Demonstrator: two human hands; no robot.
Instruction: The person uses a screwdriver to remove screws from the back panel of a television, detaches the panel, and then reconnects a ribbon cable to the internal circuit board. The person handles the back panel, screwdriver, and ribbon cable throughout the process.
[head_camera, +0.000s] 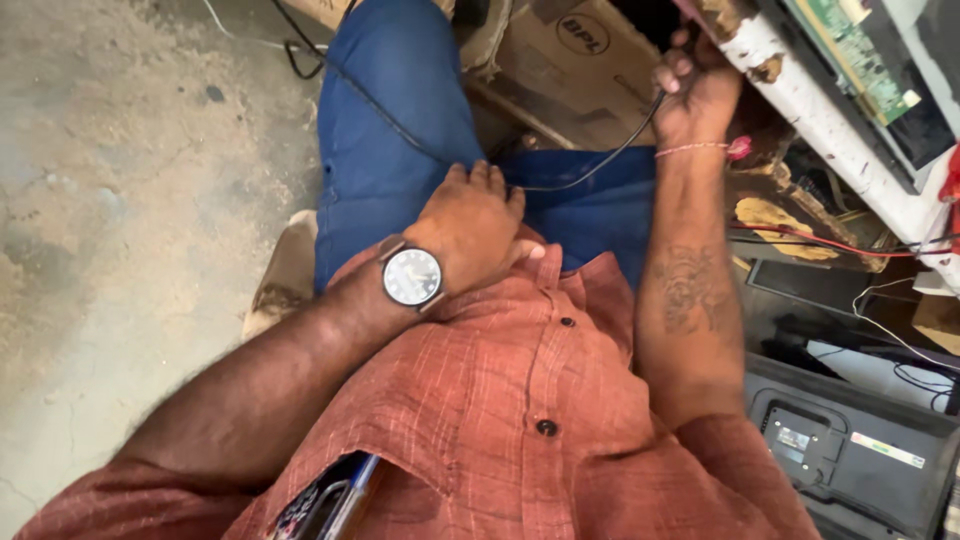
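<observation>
My left hand, with a round wristwatch on the wrist, rests flat on my lap over blue trousers and the hem of a rust-red shirt. It holds nothing; a thin black cable passes just by its fingertips. My right hand is raised at the upper right, fingers curled around that black cable, close to a worn white bench edge. A red thread band circles the right wrist.
A cardboard box lies past my knees. A green circuit board sits on the bench at the upper right, with red and white wires below it. A black device casing lies at the lower right. Bare concrete floor spreads left.
</observation>
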